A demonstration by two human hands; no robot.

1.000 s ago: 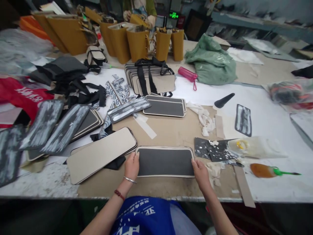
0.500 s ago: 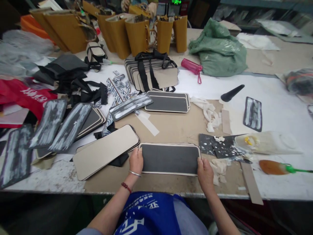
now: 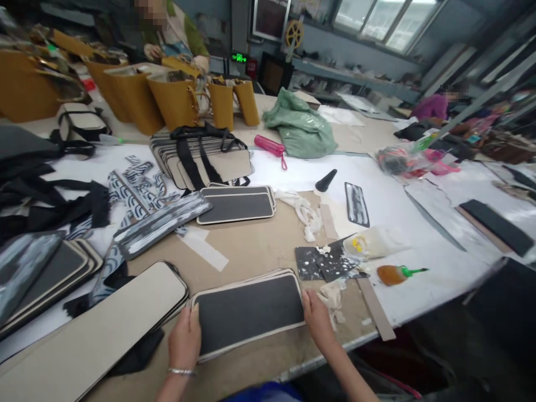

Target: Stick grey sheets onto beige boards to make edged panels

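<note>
A dark grey rectangular panel with a cream border (image 3: 251, 312) lies flat on top of a small stack of like panels in front of me. My left hand (image 3: 184, 340) grips its left end, thumb on the upper side. The right end is pinched by my right hand (image 3: 316, 318); the fingers underneath are hidden. Left of it rests a stack of panels with a cream face upward (image 3: 104, 329). Behind are more grey panels (image 3: 238, 205), with a white-smeared dark panel (image 3: 163, 223) leaning over their left edge.
To the right sit a glue-spotted black board (image 3: 314, 265), an amber bottle with a green nozzle (image 3: 393, 274) and a black cone (image 3: 326, 181). Further back are a strapped bundle of panels (image 3: 218, 159), a green sack (image 3: 301, 125) and mustard bags (image 3: 176, 103). A co-worker (image 3: 180, 33) stands behind the bags.
My view has swung right and tilted up, showing more of the room. Both hands still hold the panel's ends, and it now appears tilted in view.
</note>
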